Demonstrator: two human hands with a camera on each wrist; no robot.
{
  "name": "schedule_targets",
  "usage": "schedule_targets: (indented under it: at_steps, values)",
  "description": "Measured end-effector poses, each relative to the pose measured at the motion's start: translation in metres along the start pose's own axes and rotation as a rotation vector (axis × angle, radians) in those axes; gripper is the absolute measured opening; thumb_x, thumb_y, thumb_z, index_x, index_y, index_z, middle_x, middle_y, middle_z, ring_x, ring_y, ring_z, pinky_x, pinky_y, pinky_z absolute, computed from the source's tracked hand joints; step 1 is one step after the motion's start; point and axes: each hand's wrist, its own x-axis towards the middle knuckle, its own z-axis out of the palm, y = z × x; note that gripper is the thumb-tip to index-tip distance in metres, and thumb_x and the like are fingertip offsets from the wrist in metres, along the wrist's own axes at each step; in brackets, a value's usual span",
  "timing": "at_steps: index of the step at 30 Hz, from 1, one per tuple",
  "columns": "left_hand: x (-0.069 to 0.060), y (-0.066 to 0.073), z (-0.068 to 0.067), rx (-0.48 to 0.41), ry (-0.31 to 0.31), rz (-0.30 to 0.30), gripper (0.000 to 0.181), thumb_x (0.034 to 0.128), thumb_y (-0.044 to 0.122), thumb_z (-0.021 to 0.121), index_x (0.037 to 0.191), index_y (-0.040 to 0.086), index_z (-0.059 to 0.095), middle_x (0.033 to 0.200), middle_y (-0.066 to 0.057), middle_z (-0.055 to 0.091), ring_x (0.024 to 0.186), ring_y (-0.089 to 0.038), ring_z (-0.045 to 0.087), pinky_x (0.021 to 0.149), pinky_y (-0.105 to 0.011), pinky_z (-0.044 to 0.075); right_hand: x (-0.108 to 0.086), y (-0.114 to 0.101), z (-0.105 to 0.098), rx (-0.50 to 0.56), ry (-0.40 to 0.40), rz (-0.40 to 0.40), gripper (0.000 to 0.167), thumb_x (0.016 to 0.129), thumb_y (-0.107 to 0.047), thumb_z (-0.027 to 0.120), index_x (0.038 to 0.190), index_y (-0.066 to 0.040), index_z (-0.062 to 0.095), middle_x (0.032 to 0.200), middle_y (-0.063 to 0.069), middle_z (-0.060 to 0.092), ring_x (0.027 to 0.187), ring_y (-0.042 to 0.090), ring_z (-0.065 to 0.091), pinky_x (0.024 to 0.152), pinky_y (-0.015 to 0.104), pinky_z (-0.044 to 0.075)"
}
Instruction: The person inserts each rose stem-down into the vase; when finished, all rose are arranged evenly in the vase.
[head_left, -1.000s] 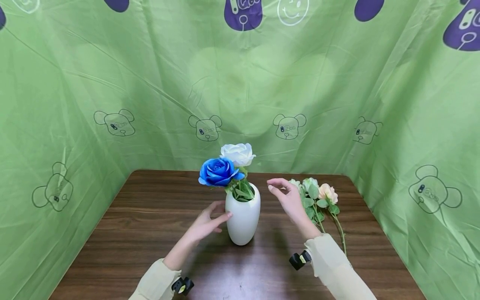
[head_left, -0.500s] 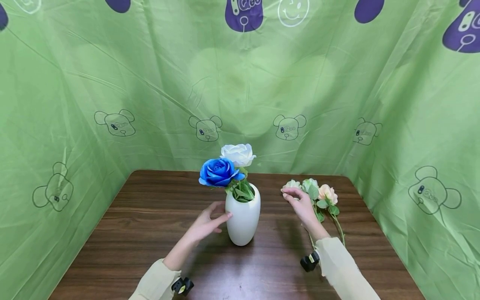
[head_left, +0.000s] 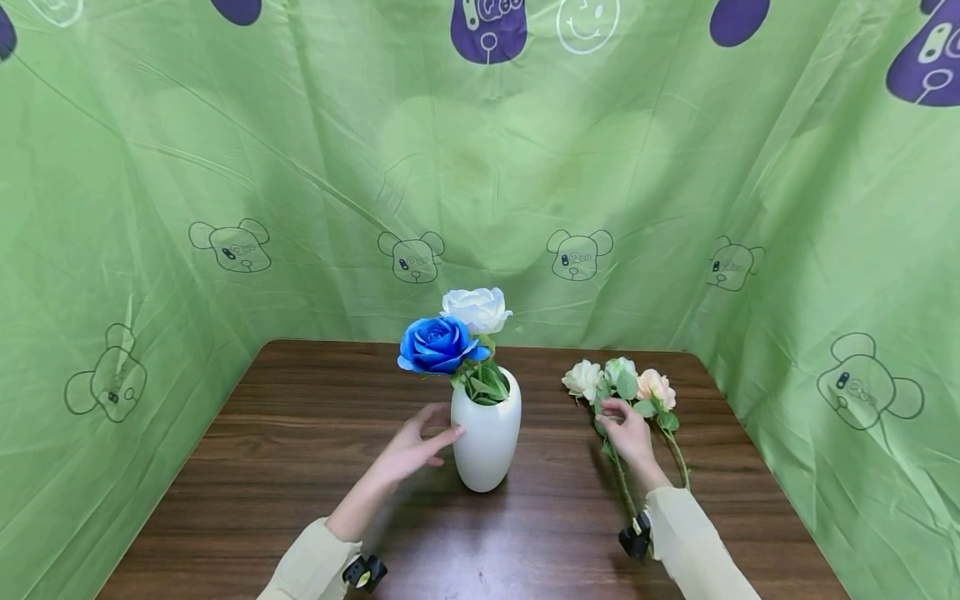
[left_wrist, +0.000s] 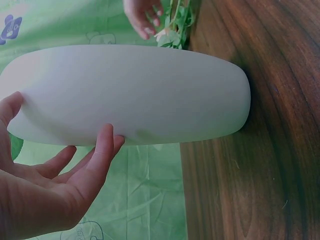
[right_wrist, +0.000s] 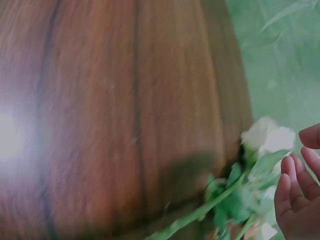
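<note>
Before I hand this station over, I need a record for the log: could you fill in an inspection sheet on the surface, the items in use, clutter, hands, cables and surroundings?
Surface: brown wood-grain table, with glare near the front.
Items in use: white vase upright, holding a blue flower and a white flower; two pale flowers and a peach flower lie to its right.
Clutter: nothing seen.
Left hand: touches the vase's side.
Right hand: at the lying flowers; contact unclear.
Cables: nothing seen.
Surroundings: green cloth with bear prints behind and at both sides.
</note>
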Motion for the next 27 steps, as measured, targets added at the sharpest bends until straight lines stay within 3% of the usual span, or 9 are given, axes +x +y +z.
schedule_targets:
  at_steps: [7,12,18,23,27]
  values:
    - [-0.002,0.002,0.000,0.001,0.006,0.001,0.052,0.0851,0.026,0.060,0.127,0.001,0.040,0.115,-0.020,0.049,0.097,-0.031,0.053,0.067,-0.040,0.051,-0.002,0.025,-0.004,-0.157,0.009,0.080,0.032,0.075,-0.009,0.064,0.104,0.003,0.059,0.092,0.018,0.061,0.088,0.034,0.053,0.074,0.044,0.040]
    - [-0.002,0.005,0.000,-0.007,0.005,-0.008,0.053,0.0841,0.028,0.061,0.126,0.002,0.041,0.115,-0.020,0.049,0.097,-0.031,0.052,0.069,-0.044,0.050,-0.005,0.034,-0.005,-0.193,-0.020,0.186,0.033,0.077,-0.014,0.063,0.106,0.001,0.058,0.091,0.014,0.062,0.085,0.032,0.054,0.067,0.041,0.041]
    - [-0.002,0.005,0.000,-0.011,0.006,-0.009,0.053,0.0840,0.028,0.061,0.127,0.003,0.041,0.115,-0.020,0.049,0.098,-0.032,0.052,0.070,-0.045,0.049,-0.005,0.038,-0.004,-0.244,-0.047,0.267,0.034,0.077,-0.020,0.060,0.108,-0.005,0.059,0.091,0.010,0.061,0.079,0.028,0.054,0.056,0.040,0.041]
    - [-0.001,0.002,0.000,-0.005,0.001,-0.002,0.053,0.0849,0.026,0.060,0.127,0.002,0.040,0.116,-0.021,0.048,0.098,-0.033,0.052,0.069,-0.043,0.050,-0.007,0.038,-0.001,-0.307,-0.085,0.301,0.037,0.077,-0.026,0.064,0.110,-0.009,0.058,0.095,0.009,0.061,0.084,0.033,0.054,0.059,0.046,0.041]
    - [-0.001,0.001,0.000,0.002,-0.003,0.000,0.053,0.0852,0.025,0.060,0.127,0.001,0.039,0.116,-0.022,0.048,0.098,-0.033,0.052,0.068,-0.044,0.050,-0.009,0.040,0.001,-0.357,-0.100,0.322,0.038,0.076,-0.027,0.066,0.110,-0.011,0.058,0.106,0.016,0.057,0.090,0.038,0.052,0.062,0.050,0.040]
